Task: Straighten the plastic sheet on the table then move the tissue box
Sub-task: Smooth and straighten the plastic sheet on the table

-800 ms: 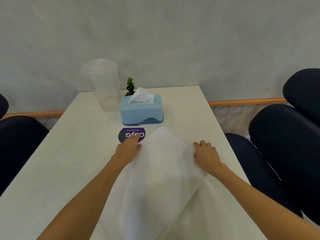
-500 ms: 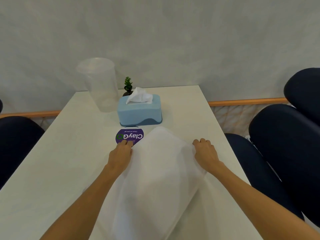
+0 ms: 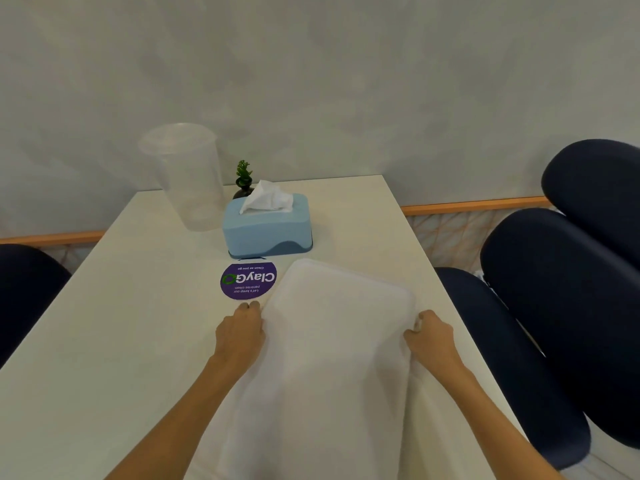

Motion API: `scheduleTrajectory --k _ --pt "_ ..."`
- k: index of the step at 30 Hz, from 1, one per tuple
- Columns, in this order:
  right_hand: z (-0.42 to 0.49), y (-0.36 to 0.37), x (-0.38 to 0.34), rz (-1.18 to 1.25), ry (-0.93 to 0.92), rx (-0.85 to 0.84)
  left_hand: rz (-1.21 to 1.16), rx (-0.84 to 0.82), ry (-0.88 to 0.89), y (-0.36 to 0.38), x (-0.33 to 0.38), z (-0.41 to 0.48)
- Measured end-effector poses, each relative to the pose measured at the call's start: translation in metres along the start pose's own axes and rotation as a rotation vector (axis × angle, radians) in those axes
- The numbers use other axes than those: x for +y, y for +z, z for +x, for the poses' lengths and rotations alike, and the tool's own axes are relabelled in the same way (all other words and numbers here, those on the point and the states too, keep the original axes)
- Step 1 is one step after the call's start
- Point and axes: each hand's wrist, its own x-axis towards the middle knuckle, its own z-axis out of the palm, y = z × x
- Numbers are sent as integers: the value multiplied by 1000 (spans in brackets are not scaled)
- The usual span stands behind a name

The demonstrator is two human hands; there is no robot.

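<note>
A pale wall (image 3: 346, 81) closes off the far end of one long white surface (image 3: 114, 323), along which an orange rail (image 3: 474, 205) is seen on the right. One translucent plastic sheet (image 3: 332, 358) is spread on the near right part of the surface, its far rounded end lying just short of the tissue box. It is held at both side edges: the left hand (image 3: 240, 332) is curled down over the left edge, and the right hand (image 3: 429, 337) is closed on the right edge, with the sheet pinched between thumb and fingers. One light blue tissue box (image 3: 268, 226) is placed near the middle of the far half, with one white tissue (image 3: 266, 197) pulled up from its slot. One round purple sticker (image 3: 247, 280) is laid flat between the box and the left hand. One clear plastic cup (image 3: 188, 174) stands upright left of the box, and one small potted plant (image 3: 243, 180) is seen behind it. Three dark blue chair cushions are counted on the right (image 3: 561, 306), and one on the left (image 3: 24, 289).
</note>
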Motion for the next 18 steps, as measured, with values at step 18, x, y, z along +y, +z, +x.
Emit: scheduleTrajectory --k 18 --pt "74 -84 43 -21 -86 -88 -295 82 -250 13 124 -27"
